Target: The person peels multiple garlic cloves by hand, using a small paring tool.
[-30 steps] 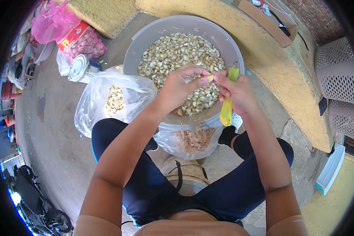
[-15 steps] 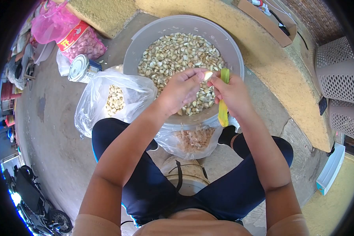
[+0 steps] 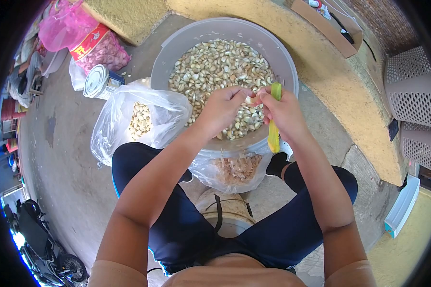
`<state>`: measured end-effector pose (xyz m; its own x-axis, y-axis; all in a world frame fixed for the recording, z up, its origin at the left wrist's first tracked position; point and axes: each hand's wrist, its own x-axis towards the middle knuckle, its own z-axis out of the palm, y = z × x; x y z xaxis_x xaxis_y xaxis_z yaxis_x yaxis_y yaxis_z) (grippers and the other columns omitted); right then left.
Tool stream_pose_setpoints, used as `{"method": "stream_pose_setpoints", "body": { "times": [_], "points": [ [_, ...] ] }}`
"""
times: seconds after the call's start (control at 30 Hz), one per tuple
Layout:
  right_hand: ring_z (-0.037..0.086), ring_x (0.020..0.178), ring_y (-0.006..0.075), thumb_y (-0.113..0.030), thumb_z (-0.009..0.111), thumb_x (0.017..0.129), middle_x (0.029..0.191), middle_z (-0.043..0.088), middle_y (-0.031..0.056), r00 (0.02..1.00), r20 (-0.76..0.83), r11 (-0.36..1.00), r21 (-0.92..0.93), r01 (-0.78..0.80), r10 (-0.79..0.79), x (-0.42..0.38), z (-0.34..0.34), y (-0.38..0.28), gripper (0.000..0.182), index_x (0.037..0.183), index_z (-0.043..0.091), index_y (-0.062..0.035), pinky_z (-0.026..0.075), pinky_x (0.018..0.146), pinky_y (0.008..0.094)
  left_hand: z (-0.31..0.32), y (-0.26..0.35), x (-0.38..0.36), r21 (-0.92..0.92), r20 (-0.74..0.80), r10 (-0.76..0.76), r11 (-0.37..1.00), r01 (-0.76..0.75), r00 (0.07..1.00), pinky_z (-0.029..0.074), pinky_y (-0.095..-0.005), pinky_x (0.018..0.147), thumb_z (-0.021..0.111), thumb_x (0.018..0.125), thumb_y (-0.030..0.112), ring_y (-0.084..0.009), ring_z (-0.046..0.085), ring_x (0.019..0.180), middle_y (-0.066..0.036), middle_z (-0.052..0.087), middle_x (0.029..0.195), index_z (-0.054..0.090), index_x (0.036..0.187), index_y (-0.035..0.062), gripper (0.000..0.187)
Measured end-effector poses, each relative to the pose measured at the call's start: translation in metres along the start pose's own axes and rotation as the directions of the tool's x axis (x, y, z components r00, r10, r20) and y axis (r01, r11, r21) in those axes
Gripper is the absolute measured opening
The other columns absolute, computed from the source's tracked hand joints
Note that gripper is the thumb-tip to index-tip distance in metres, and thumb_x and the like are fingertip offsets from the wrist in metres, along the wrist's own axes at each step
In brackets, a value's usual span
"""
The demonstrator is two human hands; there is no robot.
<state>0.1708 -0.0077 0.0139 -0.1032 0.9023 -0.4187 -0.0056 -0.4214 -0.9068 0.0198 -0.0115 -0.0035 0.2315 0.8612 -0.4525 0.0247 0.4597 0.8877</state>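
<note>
A pale garlic clove is pinched in the fingertips of my left hand, above the right half of a big grey tub. My right hand is closed around a long, flat yellow tool, its ends sticking out above and below the fist. It looks like a knife handle, but I cannot see a blade. The right thumb and fingertips meet the clove from the other side. Unpeeled garlic cloves fill the tub below both hands.
Left of the tub, a clear plastic bag holds peeled cloves. Another bag with papery skins lies between my feet, near a bucket. A can and pink mesh sack stand behind; a yellow ledge curves right.
My two hands have come closer together at the clove, which now shows less between the fingertips. The yellow tool has shifted slightly to the right with my right hand.
</note>
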Motion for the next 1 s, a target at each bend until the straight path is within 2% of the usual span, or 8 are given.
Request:
{"method": "stream_pose_setpoints", "body": {
  "times": [0.27,0.47,0.5,0.57,0.63,0.73,0.83,1.0],
  "points": [
    [0.041,0.043,0.0074,-0.009,0.053,0.075,0.061,0.051,0.0028,0.992,-0.128,0.996,0.093,0.002,0.01,0.006,-0.011,0.001,0.013,0.082,0.057,0.0004,0.038,0.04,0.0234,-0.006,0.008,-0.002,-0.085,0.036,-0.018,0.996,0.021,0.999,0.02,-0.0176,0.039,0.034,0.094,0.021,-0.0025,0.023,0.041,0.008,0.028,0.051,0.055,0.106,0.0051,0.029],
    [0.046,0.048,0.0069,-0.012,0.055,0.074,0.06,0.052,0.0022,0.996,-0.088,0.999,-0.045,-0.013,0.009,0.005,-0.023,0.006,0.013,0.078,0.057,0.0001,0.039,0.041,0.0244,-0.011,0.013,-0.002,-0.127,0.045,-0.01,0.992,0.016,0.999,0.024,-0.0162,0.038,0.034,0.094,0.019,-0.0021,0.026,0.044,-0.004,0.06,0.08,0.05,0.111,0.0027,0.029],
    [0.049,0.05,0.0098,-0.012,0.055,0.073,0.061,0.053,0.0042,0.999,-0.018,0.98,-0.196,-0.044,0.041,0.004,-0.024,0.006,0.013,0.076,0.057,0.0009,0.041,0.042,0.026,-0.013,0.011,-0.001,-0.181,0.054,-0.01,0.983,0.02,0.999,0.025,-0.0159,0.039,0.034,0.093,0.018,-0.0022,0.027,0.044,-0.007,0.059,0.088,0.049,0.112,0.0021,0.029],
    [0.055,0.053,0.0155,-0.012,0.056,0.071,0.062,0.057,0.0083,0.986,0.104,0.872,-0.486,-0.067,0.134,-0.002,-0.025,0.005,0.014,0.072,0.057,0.0026,0.044,0.045,0.0291,-0.018,0.007,0.003,-0.286,0.071,-0.007,0.958,0.028,0.997,0.027,-0.0153,0.039,0.033,0.093,0.016,-0.0024,0.028,0.045,-0.013,0.058,0.104,0.047,0.113,0.0009,0.029],
    [0.056,0.055,0.0219,-0.013,0.057,0.071,0.065,0.058,0.0118,0.948,0.3,0.67,-0.726,0.154,0.107,-0.003,-0.025,0.027,0.014,0.073,0.058,0.0008,0.045,0.051,0.033,-0.02,0.007,0.005,-0.387,0.09,-0.025,0.92,0.059,0.996,0.028,-0.015,0.039,0.033,0.092,0.013,-0.0024,0.029,0.045,-0.013,0.058,0.105,0.045,0.115,0.0003,0.029],
    [0.059,0.066,0.0338,-0.015,0.06,0.07,0.07,0.059,0.0195,0.852,0.504,0.255,-0.85,0.461,0.142,-0.01,-0.021,0.082,0.019,0.078,0.06,0.0019,0.047,0.064,0.0417,-0.024,0.005,0.008,-0.472,0.136,-0.025,0.877,0.087,0.99,0.03,-0.0147,0.04,0.033,0.091,0.012,-0.0022,0.029,0.045,-0.014,0.056,0.108,0.043,0.116,0.0003,0.03],
    [0.059,0.074,0.0353,-0.016,0.062,0.068,0.075,0.061,0.0204,0.782,0.488,0.156,-0.871,0.466,0.388,-0.016,-0.015,0.114,0.02,0.077,0.062,0.0015,0.047,0.068,0.043,-0.024,0.004,0.008,-0.497,0.166,-0.011,0.863,0.093,0.986,0.031,-0.0145,0.04,0.033,0.091,0.013,-0.002,0.03,0.045,-0.013,0.056,0.109,0.041,0.117,0.0004,0.03],
    [0.06,0.079,0.0352,-0.011,0.061,0.065,0.079,0.061,0.0213,0.824,0.412,0.201,-0.911,0.36,0.388,-0.013,-0.017,0.108,0.02,0.079,0.062,0.0031,0.049,0.07,0.0403,-0.022,0.004,0.006,-0.416,0.145,0.006,0.908,0.055,0.989,0.03,-0.0144,0.04,0.034,0.092,0.014,-0.0019,0.03,0.045,-0.012,0.056,0.11,0.043,0.115,0.0014,0.028]
  ]
}}
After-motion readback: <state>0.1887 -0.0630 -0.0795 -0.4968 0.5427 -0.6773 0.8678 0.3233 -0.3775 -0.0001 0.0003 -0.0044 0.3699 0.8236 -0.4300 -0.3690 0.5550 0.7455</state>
